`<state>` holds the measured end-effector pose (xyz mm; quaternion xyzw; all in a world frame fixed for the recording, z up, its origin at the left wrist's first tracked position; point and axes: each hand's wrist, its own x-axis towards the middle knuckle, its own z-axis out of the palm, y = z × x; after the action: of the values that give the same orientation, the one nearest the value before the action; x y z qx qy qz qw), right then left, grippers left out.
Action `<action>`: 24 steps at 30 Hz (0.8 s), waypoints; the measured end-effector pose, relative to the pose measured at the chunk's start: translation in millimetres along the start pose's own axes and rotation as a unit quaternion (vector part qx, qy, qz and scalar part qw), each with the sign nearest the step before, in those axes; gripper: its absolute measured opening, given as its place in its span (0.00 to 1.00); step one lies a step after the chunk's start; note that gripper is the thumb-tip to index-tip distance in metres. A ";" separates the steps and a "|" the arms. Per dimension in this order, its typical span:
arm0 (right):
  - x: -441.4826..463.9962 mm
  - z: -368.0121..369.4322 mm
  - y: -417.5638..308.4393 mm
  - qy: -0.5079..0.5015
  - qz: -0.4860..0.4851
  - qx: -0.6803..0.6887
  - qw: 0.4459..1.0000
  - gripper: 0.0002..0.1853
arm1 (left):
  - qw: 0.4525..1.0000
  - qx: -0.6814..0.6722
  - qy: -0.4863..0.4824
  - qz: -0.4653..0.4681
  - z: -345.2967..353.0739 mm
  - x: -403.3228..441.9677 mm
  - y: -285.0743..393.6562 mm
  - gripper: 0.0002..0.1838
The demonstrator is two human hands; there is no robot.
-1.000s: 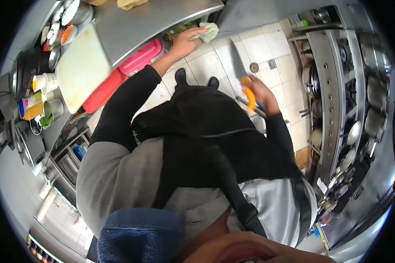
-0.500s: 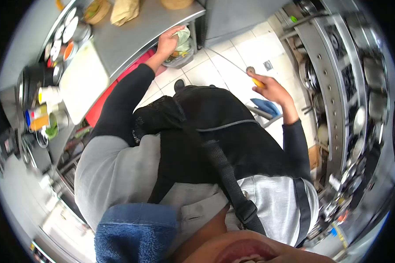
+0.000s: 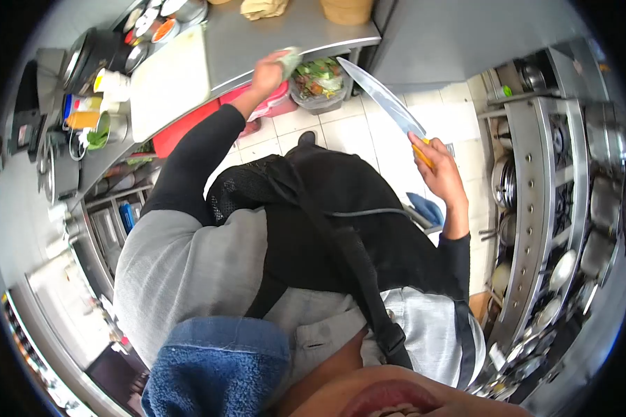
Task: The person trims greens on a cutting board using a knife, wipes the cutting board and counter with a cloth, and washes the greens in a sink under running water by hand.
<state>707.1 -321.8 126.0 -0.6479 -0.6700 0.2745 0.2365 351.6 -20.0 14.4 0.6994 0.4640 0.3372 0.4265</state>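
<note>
My left hand [image 3: 266, 75] is closed on a pale green cloth [image 3: 289, 62] at the front edge of the steel counter [image 3: 240, 47]. In my right hand [image 3: 438, 170] is a large knife [image 3: 382, 96] by its yellow handle, the blade pointing up and to the left. Between the cloth and the knife tip, below counter level, sits a clear bin [image 3: 319, 85] with green leaves and food scraps. A white cutting board [image 3: 170, 87] lies on the counter to the left of my left hand.
Red and pink containers [image 3: 271, 104] stand under the counter. Pots, an orange-filled tub [image 3: 165, 30] and sauce bottles [image 3: 83, 119] crowd the counter's left end. A steel stove [image 3: 528, 187] with pans runs along the right side. Folded tan cloth [image 3: 263, 7] lies at the top.
The knife has swung up so its blade shows broadside near the bin. My left hand with the cloth has come away from over the bin, leaving the scraps more visible.
</note>
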 end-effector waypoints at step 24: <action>318.2 247.0 -216.1 -0.166 -0.325 -0.035 0.930 0.30 | 0.740 -0.432 0.502 -0.116 -403.0 -208.9 -113.2 0.20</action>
<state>365.9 -21.5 77.3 -0.3478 -0.8827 0.2627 0.1756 -110.3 -78.0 60.4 0.1099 0.4932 0.7515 0.4241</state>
